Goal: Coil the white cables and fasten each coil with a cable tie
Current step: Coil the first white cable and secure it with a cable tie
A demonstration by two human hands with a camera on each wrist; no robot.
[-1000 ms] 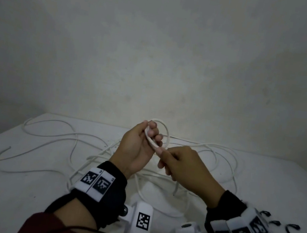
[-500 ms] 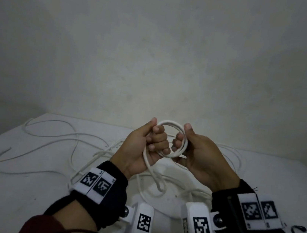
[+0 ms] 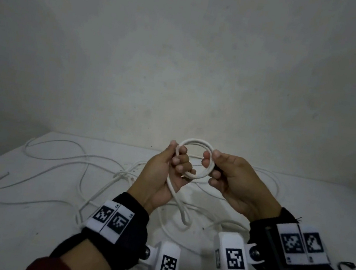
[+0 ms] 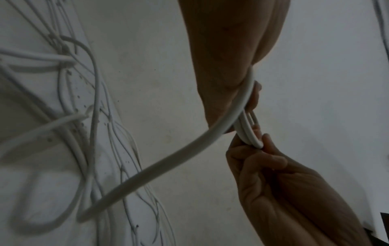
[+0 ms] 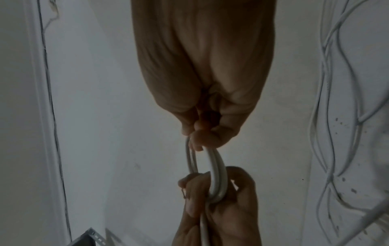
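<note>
above the table (image 3: 21,215), both hands now hold a small coil (image 3: 196,142): left hand (image 3: 161,178) fingers curled through it, right hand (image 3: 234,185), which a second ago pinched one strand, gripping the opposite side. coiling's barely begun; loose cable (image 3: 180,207) trails down.

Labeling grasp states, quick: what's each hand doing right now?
Left hand: closed, holding the white cable coil.
Right hand: closed, pinching the same coil's opposite side.

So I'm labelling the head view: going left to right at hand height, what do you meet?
Loose cables on the table → left hand → small coil held between both hands → right hand → far cable loop.
</note>
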